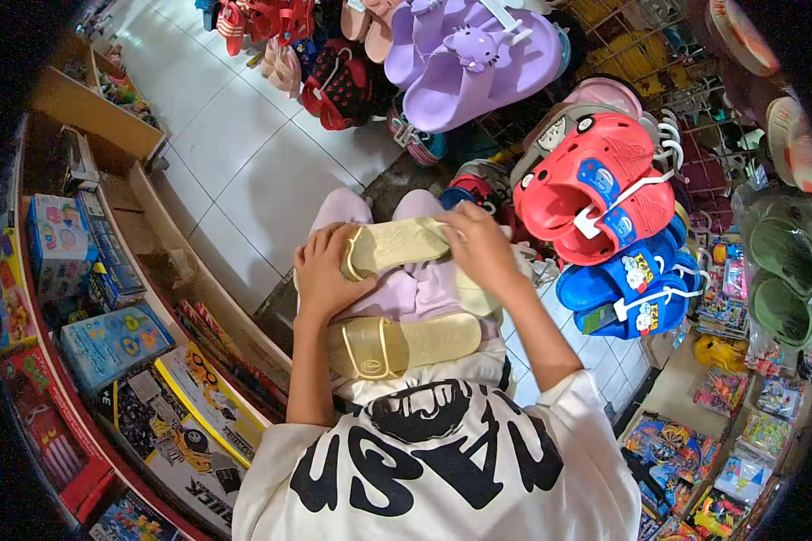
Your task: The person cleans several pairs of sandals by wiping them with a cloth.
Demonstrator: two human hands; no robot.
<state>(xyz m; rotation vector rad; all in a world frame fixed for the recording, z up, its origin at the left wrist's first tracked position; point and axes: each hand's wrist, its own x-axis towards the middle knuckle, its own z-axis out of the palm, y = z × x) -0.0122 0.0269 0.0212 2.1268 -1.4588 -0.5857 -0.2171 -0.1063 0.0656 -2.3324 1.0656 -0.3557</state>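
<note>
Across my lap I hold a pale yellow slide sandal (397,243), its footbed facing up. My left hand (327,273) is closed around the strap end, thumb along the near edge. At the other end, my right hand (480,245) pinches the sole's tip with bent fingers. A matching slide sandal (438,341) lies closer to my body, its clear, yellow-edged strap toward the left. Another pale yellow piece (475,296) shows partly beneath my right wrist. Lavender trousers (341,209) cover my legs under the sandals.
Purple sandals (451,90), red clogs (586,180) and blue slides (627,284) hang on a rack at the front right. Green clogs (782,270) hang farther right. Boxed toys (117,338) fill the curved shelf on my left. White floor tiles (244,135) stretch ahead.
</note>
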